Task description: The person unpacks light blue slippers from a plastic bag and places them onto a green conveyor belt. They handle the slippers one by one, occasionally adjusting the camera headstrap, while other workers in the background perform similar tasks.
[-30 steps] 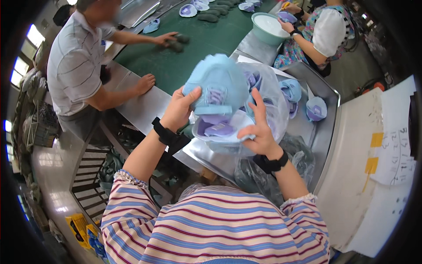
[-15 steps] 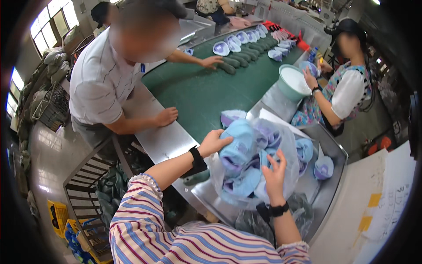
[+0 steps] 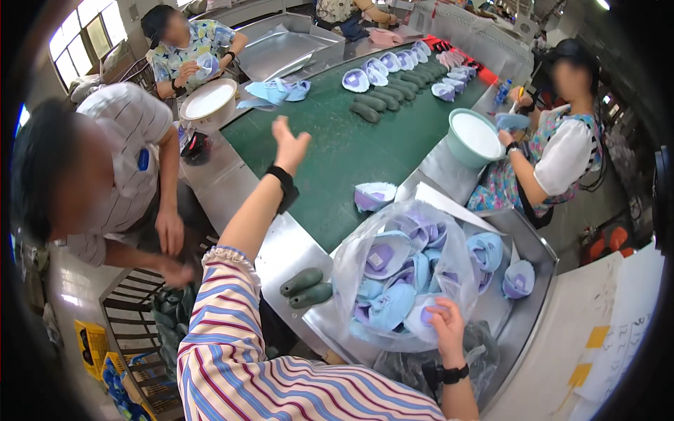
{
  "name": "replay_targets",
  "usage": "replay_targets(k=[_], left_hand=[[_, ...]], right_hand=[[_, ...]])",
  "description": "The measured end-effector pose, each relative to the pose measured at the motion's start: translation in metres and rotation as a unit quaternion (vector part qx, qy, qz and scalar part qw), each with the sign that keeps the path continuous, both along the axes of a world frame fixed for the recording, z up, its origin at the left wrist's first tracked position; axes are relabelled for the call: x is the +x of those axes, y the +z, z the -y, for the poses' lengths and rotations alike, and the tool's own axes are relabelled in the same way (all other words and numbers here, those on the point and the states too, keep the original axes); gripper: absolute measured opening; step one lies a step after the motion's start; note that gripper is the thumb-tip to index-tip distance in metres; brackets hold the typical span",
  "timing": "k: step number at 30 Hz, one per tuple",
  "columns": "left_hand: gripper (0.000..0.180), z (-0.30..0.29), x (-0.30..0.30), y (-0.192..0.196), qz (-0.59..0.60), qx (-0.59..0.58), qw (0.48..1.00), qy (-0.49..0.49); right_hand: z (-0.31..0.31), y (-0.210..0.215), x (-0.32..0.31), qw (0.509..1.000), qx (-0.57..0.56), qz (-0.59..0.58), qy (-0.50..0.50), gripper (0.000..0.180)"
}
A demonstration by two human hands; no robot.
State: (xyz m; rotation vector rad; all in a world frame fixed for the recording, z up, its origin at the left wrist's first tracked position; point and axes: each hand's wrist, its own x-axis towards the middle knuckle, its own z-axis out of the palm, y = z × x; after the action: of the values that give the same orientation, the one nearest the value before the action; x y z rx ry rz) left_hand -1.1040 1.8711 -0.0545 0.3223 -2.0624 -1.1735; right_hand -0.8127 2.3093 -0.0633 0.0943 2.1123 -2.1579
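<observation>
Green belting runs down the middle of this workshop, a long conveyor [image 3: 330,151] edged in steel, with people seated along both sides. At the near end, on a steel tray [image 3: 523,309], sits a clear plastic bag [image 3: 400,281] stuffed with pale blue and lilac shoe uppers [image 3: 390,309].

The right hand [image 3: 446,326] rests on the bag's lower front, fingers curled and pinching the film against an upper inside. The left hand [image 3: 288,144] is raised over the belt with fingers spread, holding nothing and well apart from the bag.

I'd judge the bag to be light and floppy: thin slippery film round soft fabric pieces that would shift and slump if lifted by one side. Nothing in it looks fragile. The gathered mouth or a two-handed scoop from beneath looks the safer hold.

Loose uppers [image 3: 502,263] lie in the tray just beside the bag, and one more [image 3: 373,196] at the belt's edge. Two dark green shoe lasts [image 3: 305,288] lie on the steel near the bag. Further up the belt stand rows of lasts and uppers, and a pale green basin [image 3: 474,137] sits at the right side. A white sheet [image 3: 618,330] with yellow tags lies to the right, its marks too small to make out. Yellow crates [image 3: 95,347] sit on the floor at the left.
</observation>
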Motion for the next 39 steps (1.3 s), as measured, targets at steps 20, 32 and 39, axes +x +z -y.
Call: replay_targets(k=[20, 32, 39], left_hand=[[0.104, -0.188, 0.236, -0.093, 0.423, -0.055, 0.663, -0.615], [0.083, -0.205, 0.236, -0.135, 0.487, 0.137, 0.59, -0.63], [0.076, -0.227, 0.254, -0.094, 0.457, 0.173, 0.645, -0.587]], right_hand=[[0.005, -0.025, 0.0, 0.797, 0.554, -0.112, 0.211, 0.092], [-0.01, -0.029, 0.04, 0.7, 0.68, -0.046, 0.214, 0.094], [-0.063, -0.06, 0.023, 0.889, 0.443, -0.052, 0.108, 0.032]])
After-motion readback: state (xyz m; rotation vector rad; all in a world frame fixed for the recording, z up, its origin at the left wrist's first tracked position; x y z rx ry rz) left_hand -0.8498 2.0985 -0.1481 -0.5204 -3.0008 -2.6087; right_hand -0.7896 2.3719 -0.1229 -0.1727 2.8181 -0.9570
